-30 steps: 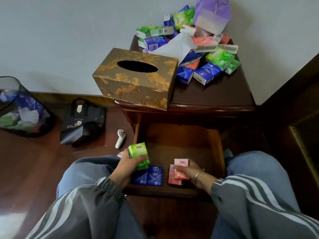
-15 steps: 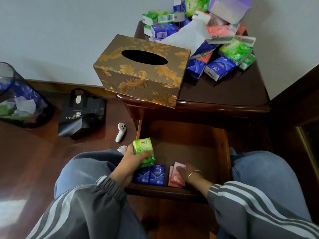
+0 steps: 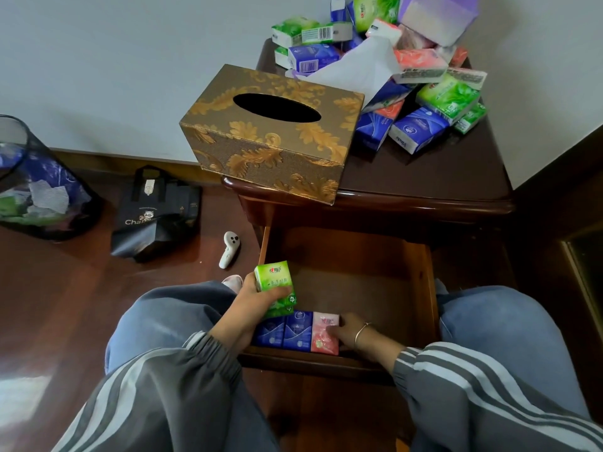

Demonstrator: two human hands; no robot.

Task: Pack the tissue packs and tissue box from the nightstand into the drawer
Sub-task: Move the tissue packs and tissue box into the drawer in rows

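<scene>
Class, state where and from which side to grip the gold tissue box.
Probably from the front: thumb on the near long wall of the box, fingers hooked into its top slot. That wall overhangs the nightstand, unobstructed; packs crowd the far side.

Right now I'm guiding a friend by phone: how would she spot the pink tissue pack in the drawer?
Under the nightstand, the open drawer holds a row of packs along its near edge. The pink pack, held by the right hand, ends that row on the right; the others are blue packs.
</scene>
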